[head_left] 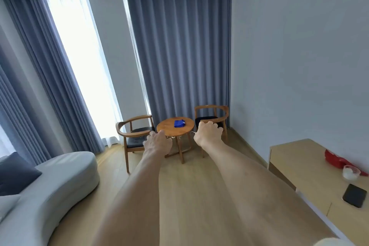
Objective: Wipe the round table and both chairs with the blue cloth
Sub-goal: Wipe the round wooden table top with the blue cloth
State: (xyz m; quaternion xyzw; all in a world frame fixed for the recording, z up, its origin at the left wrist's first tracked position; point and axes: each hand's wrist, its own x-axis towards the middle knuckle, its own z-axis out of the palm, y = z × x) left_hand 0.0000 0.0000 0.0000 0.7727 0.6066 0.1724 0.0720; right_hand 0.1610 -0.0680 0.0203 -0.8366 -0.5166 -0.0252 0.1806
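Observation:
A small round wooden table (169, 129) stands at the far end of the room before grey-blue curtains. A folded blue cloth (179, 123) lies on its top. One wooden armchair with a dark seat (133, 133) stands left of the table, another (214, 115) right of it. Both my arms stretch forward. My left hand (157, 143) and my right hand (207, 133) hang in the air well short of the table, fingers curled loosely downward, holding nothing.
A grey curved sofa (56, 181) with cushions fills the left side. On the right a light wooden cabinet (299, 158) carries a red object (337, 159), a glass (351, 172) and a black phone (354, 195). Wooden floor (189, 195) runs between them toward the table.

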